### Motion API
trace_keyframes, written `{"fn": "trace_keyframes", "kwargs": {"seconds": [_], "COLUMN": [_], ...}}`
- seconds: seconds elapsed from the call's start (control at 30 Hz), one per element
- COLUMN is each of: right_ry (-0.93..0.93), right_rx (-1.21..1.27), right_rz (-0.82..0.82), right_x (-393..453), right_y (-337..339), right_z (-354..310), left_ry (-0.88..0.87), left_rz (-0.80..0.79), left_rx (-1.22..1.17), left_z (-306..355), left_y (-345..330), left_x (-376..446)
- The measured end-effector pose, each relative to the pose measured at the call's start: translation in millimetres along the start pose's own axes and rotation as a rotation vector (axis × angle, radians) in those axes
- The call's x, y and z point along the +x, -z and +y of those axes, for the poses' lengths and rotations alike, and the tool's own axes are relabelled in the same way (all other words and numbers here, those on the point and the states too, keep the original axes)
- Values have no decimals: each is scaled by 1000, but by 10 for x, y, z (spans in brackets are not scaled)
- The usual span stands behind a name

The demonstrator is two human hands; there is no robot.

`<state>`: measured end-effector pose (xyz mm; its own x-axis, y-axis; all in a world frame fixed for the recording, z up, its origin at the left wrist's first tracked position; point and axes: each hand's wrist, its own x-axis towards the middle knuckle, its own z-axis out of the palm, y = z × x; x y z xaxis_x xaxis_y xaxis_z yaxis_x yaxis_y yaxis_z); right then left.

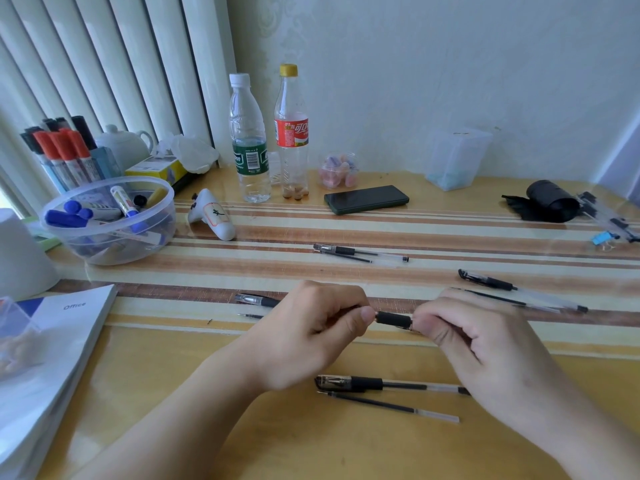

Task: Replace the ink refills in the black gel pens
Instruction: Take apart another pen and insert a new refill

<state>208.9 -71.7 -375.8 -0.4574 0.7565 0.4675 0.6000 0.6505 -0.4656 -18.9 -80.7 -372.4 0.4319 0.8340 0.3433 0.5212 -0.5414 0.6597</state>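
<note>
A black rubber-gripped gel pen (393,319) was pinched by the left hand (311,336) and right hand (485,344); both ends were hidden by fingers.

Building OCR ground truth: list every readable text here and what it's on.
"Office": cover of the book at left.
Red bottle label: white characters, too blurred to read.
Green bottle label: barcode and lettering, too blurred.
White gadget: one handwritten mark, unclear.
Markers: print too small.

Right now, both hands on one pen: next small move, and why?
Probably twist the two halves apart. The left hand and right hand each pinch one end of the same gel pen, only its black grip showing between them, off the table. Whether the joint is already loose cannot be told.
</note>
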Motion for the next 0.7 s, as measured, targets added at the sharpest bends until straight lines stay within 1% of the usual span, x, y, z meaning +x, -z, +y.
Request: {"fn": "trace_keyframes", "kwargs": {"seconds": [0.17, 0.33, 0.37, 0.43, 0.5, 0.57, 0.6, 0.63, 0.67, 0.7], "right_ry": [-46, -87, -93, -105, -199, -333, -368, -377, -350, -295], "right_rx": [-37, -6, -41, -192, -341, -400, -407, -372, -271, -118], "right_rz": [46, -38, -57, -100, -138, -167, -154, -104, -18, 61], "right_x": [-18, -12, -7, -4, -1, 0, 6, 14, 21, 32], "right_y": [-12, 27, 52, 134, 257, 383, 429, 458, 467, 461], "right_z": [21, 11, 31, 108, 219, 348, 392, 412, 404, 360], "left_ry": [30, 61, 72, 95, 123, 142, 148, 150, 145, 134], "left_rz": [31, 96, 119, 172, 224, 272, 289, 297, 293, 275], "left_rx": [-8, -29, -26, -16, -23, -26, -30, -35, -38, -40], "left_z": [-11, -20, -29, -56, -91, -122, -132, -135, -131, -119], "left_y": [-11, -15, 2, 65, 154, 236, 260, 268, 258, 232], "left_x": [6, 12, 13, 16, 18, 18, 18, 18, 19, 19]}}
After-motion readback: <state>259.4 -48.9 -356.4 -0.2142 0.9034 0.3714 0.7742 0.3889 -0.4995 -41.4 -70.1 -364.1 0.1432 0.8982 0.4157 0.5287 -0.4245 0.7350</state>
